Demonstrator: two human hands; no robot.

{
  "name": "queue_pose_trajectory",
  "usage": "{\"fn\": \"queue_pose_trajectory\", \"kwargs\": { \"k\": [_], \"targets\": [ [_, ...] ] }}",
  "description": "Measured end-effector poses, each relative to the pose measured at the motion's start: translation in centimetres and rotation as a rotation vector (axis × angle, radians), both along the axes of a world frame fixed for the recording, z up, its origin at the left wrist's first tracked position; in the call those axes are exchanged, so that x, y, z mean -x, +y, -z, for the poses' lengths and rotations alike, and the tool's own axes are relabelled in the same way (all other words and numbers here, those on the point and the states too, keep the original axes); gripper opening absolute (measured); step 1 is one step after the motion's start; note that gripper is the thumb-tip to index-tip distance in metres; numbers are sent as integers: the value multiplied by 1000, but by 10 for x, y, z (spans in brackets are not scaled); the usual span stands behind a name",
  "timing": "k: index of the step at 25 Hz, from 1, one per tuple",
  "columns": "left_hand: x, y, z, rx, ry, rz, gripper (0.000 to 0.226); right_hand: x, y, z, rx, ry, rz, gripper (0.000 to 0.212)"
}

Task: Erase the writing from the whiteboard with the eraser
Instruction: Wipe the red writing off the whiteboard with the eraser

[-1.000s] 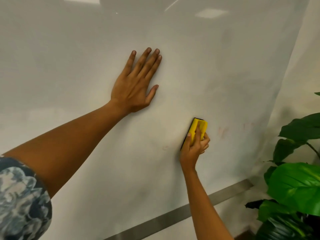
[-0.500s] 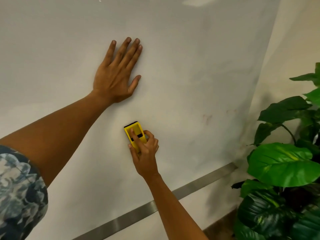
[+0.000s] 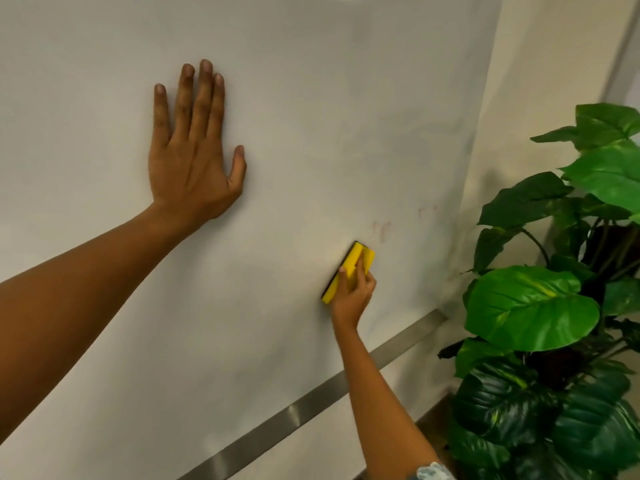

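We see soft, even indoor light; faint ceiling-lamp glare tops the whiteboard (image 3: 311, 98) (edges bend slightly), details blurry.

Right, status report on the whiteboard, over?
Left hand flat on whiteboard. Right hand grips yellow eraser against board. Faint red marks remain just right of it. Nothing in the way.

An office or meeting room is suggested: a large wall-mounted whiteboard (image 3: 311, 116) is seen, with a leafy potted plant (image 3: 554, 306) just right of it.
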State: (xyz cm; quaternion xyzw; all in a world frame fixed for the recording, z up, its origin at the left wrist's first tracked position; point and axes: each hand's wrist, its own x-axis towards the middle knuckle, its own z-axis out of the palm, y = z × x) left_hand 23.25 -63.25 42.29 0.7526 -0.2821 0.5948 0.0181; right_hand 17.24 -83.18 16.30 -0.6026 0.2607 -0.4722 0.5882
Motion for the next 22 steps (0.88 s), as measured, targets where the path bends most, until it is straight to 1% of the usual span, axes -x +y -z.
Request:
{"fn": "queue_pose_trajectory", "kwargs": {
  "k": [3,5,7,8,10,11,13,16,18,20,22],
  "targets": [
    [-1,-12,3,35,-10,4,80,-4,-39,1,-306,15,92,49],
    [-3,-17,4,-16,-26,16,79,-4,-62,1,-468,38,80,49],
    [-3,-24,5,-68,-19,44,79,-2,-74,-2,-576,78,35,49],
    [-3,-27,5,-73,-10,56,79,-2,-75,-4,-587,100,31,49],
    [-1,-37,10,-79,8,66,80,-5,-69,-13,-535,106,68,48],
    [0,-43,12,-93,16,70,81,-7,-62,-21,-473,89,101,48],
    [2,-57,18,-127,26,68,81,-11,-48,-39,-265,50,133,48],
    [4,-83,24,-170,51,74,80,-15,-26,-65,120,-33,119,50],
    [5,-101,26,-177,65,71,79,-16,-17,-71,283,-57,78,51],
    [4,-118,28,-175,67,65,79,-17,-21,-67,353,-46,47,50],
    [3,-133,27,-163,69,56,79,-17,-41,-58,329,-44,40,50]
  ]
}}
